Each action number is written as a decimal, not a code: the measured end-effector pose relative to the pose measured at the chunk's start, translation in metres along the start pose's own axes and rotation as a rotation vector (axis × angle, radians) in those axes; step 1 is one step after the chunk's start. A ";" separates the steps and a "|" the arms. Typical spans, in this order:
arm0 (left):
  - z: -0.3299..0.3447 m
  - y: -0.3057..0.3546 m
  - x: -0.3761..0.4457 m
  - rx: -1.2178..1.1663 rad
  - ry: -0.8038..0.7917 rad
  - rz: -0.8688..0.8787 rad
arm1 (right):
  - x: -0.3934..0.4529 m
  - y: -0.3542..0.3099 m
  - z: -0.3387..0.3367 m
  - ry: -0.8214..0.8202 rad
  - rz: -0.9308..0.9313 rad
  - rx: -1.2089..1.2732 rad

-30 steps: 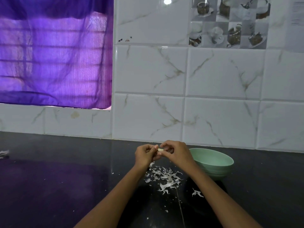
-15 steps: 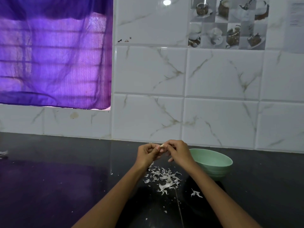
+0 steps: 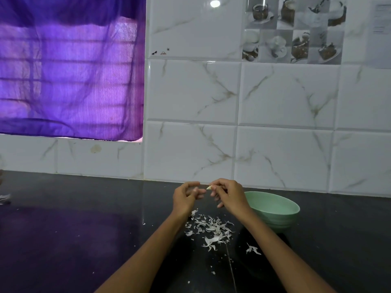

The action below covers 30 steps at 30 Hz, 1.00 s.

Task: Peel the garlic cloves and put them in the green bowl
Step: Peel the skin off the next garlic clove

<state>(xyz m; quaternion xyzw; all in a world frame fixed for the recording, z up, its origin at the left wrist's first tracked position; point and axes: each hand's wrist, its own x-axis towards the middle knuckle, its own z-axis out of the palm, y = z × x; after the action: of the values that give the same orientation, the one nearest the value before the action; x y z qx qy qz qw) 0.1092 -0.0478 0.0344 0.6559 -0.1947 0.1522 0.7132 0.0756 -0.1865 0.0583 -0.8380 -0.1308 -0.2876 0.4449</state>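
Observation:
My right hand [image 3: 229, 195] pinches a small pale garlic clove [image 3: 209, 187] between thumb and fingertips, held above the counter. Just left of it, my left hand [image 3: 184, 197] has curled fingers a little apart from the clove; whether it holds a scrap of skin I cannot tell. The green bowl [image 3: 275, 208] stands on the black counter directly right of my right hand; its inside is mostly hidden from this angle. A heap of white garlic peels [image 3: 209, 228] lies under both hands.
The black glossy counter [image 3: 84, 240] runs to a marble-tiled wall [image 3: 275, 144] close behind the hands. A stray peel [image 3: 252, 249] lies near my right forearm. A purple curtain [image 3: 69, 70] covers the window at upper left. Something white [image 3: 4, 197] sits at the left edge.
My hands were joined on the clove; now the left hand has drawn slightly away to the left, leaving the clove in the right hand's fingertips.

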 end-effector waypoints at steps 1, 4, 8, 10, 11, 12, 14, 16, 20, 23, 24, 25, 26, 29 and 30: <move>-0.001 0.000 0.000 -0.011 -0.006 -0.013 | 0.000 -0.001 0.000 0.004 0.001 -0.002; -0.002 -0.002 0.001 0.060 -0.007 0.009 | -0.001 -0.002 -0.001 0.034 -0.008 -0.013; 0.000 0.001 -0.003 0.101 -0.121 0.094 | -0.003 -0.003 -0.001 0.000 0.001 -0.040; 0.002 0.000 -0.004 0.170 -0.135 0.154 | -0.005 -0.002 0.000 -0.016 0.007 -0.071; 0.002 0.001 -0.005 0.176 -0.127 0.161 | -0.004 -0.001 0.000 -0.011 0.001 -0.077; 0.002 0.001 -0.005 0.162 -0.112 0.152 | -0.003 -0.001 0.000 0.006 -0.009 -0.084; 0.001 0.002 -0.004 0.126 -0.077 0.127 | -0.003 -0.004 -0.001 0.066 -0.041 -0.104; 0.001 0.002 -0.004 0.107 -0.058 0.113 | -0.003 -0.009 -0.004 0.151 -0.060 -0.090; 0.003 0.003 -0.004 0.092 -0.054 0.110 | -0.001 -0.012 -0.014 0.262 -0.071 -0.065; 0.003 0.003 -0.004 0.056 -0.050 0.096 | 0.000 -0.011 -0.012 0.112 -0.009 -0.044; 0.002 0.003 -0.004 0.051 -0.055 0.092 | 0.000 -0.010 -0.008 0.028 0.010 -0.002; 0.001 0.003 -0.004 0.043 -0.071 0.085 | -0.002 -0.010 -0.005 -0.032 0.016 0.025; 0.001 0.003 -0.004 0.029 -0.095 0.070 | -0.003 -0.010 -0.002 -0.060 0.006 0.041; 0.001 0.007 -0.007 -0.054 -0.188 0.004 | -0.003 -0.008 -0.002 0.000 0.008 0.085; 0.002 0.008 -0.008 -0.084 -0.200 -0.021 | -0.003 -0.007 -0.004 0.045 0.017 0.130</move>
<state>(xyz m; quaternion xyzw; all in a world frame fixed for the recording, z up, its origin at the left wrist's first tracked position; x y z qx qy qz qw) 0.0981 -0.0484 0.0373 0.6395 -0.2641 0.0704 0.7186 0.0686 -0.1853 0.0631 -0.8017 -0.1319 -0.2934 0.5038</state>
